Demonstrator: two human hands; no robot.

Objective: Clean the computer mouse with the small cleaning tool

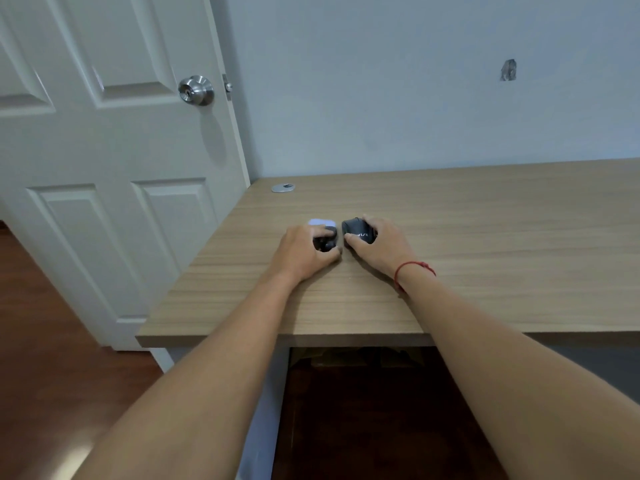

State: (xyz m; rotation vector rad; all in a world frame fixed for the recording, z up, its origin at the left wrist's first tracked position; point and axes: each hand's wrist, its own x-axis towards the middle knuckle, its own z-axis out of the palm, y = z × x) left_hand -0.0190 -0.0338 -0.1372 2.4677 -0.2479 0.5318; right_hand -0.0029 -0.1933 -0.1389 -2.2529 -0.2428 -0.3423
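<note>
The right hand (375,245) cups the dark rounded plastic mouse (358,231) on the wood-grain desk (485,237). The left hand (306,252) is closed round a small black cleaning tool (325,241) — pale blue tip just beyond. Best to pin the mouse firmly and work the seams lightly.

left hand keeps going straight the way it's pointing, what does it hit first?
Probably the pale blue object just beyond the left hand; past that, bare desk up to the wall. Depth is unclear.

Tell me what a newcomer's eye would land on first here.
Two bare forearms reach to mid-desk: the right hand grips a black computer mouse, the left hand closes on a small dark cleaning tool beside it. A pale blue-white object lies just beyond the left hand, and a red string bracelet circles the right wrist.
</note>
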